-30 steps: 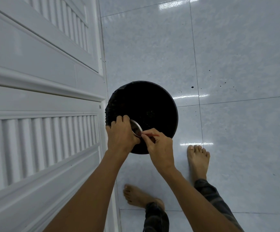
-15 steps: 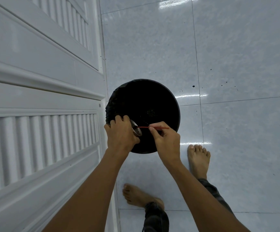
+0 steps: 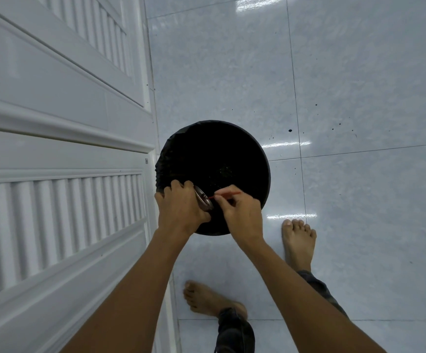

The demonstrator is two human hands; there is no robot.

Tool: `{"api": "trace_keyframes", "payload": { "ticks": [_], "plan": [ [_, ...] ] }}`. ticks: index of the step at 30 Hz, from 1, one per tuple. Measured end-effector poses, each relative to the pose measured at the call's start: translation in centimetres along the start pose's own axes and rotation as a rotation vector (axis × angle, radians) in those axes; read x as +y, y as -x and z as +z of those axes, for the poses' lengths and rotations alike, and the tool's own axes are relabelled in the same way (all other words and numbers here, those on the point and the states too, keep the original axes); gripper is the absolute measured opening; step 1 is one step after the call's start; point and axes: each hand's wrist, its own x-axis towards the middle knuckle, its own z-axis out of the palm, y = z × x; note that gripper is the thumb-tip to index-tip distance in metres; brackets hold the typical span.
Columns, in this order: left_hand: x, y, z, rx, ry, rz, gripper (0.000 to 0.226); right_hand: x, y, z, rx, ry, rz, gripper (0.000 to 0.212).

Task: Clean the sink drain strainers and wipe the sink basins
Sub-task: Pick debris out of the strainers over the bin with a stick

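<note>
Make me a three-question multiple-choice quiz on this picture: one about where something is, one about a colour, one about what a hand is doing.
1. Where is the strainer held?
A. Over the black bin
B. In a sink
C. On a shelf

2. What colour is the stick?
A. Blue
B. Red
C. Green

3. What is the right hand doing?
A. Hanging open
B. Pinching the stick
C. Gripping the bin's rim

Answers:
1 A: the left hand holds the strainer above the bin's dark opening.
2 B: it shows red against the black.
3 B: its fingertips pinch the stick, whose tip points at the strainer.
</note>
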Motion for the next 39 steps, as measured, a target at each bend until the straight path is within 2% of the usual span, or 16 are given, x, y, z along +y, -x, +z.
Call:
{"api": "trace_keyframes", "payload": {
  "ticks": [2,3,8,11,13,16,17,21,26,30,34,39],
  "plan": [
    [0.0,-0.2,-0.2,-0.006,0.021,-0.016,0.075,0.3,-0.7,-0.8,0.152,-0.034,0.069,0.013],
    [-0.2,-0.3,-0.3,-0.008,0.029,-0.025,0.075,0.4,-1.0,-1.2,0.170,-0.056,0.079,0.012],
    [0.3,-0.1,0.0,0.002,0.050,0.001,0.073,0.1,-0.3,-0.3,-0.076,-0.022,-0.056,0.012],
    [0.2,0.2,0.1,-0.004,0.045,-0.013,0.072,0.6,-1.2,-1.2,0.092,-0.004,0.022,0.015],
    [-0.5,0.1,0.1,-0.003,0.042,-0.036,0.071,0.8,-1.9,-1.9,0.103,-0.040,0.014,0.013],
    [-0.3,0.0,0.2,-0.002,0.039,-0.017,0.072,-0.3,-1.2,-0.8,-0.123,-0.050,-0.078,0.010],
    [0.0,0.0,0.3,0.001,0.036,-0.009,0.072,-0.5,-0.9,-0.4,-0.133,-0.032,-0.078,0.011],
    [0.1,-0.2,0.2,0.009,0.033,-0.025,0.072,-0.2,-1.9,-1.9,0.099,0.009,0.001,0.012],
    [0.5,-0.2,-0.1,0.017,0.019,-0.010,0.073,-0.6,-1.2,-1.1,-0.129,0.058,-0.094,0.011],
    [-0.6,-0.7,-0.7,0.037,0.020,-0.036,0.075,-0.2,-1.4,-1.6,0.033,0.073,-0.047,0.012],
    [-1.3,-0.7,-0.8,0.021,-0.001,0.014,0.078,-0.5,-1.0,-0.4,-0.130,0.063,-0.107,0.010],
    [-2.0,-0.6,-0.7,-0.039,0.034,-0.008,0.077,0.3,-1.7,-1.4,0.039,0.083,-0.005,0.013]
  ]
}}
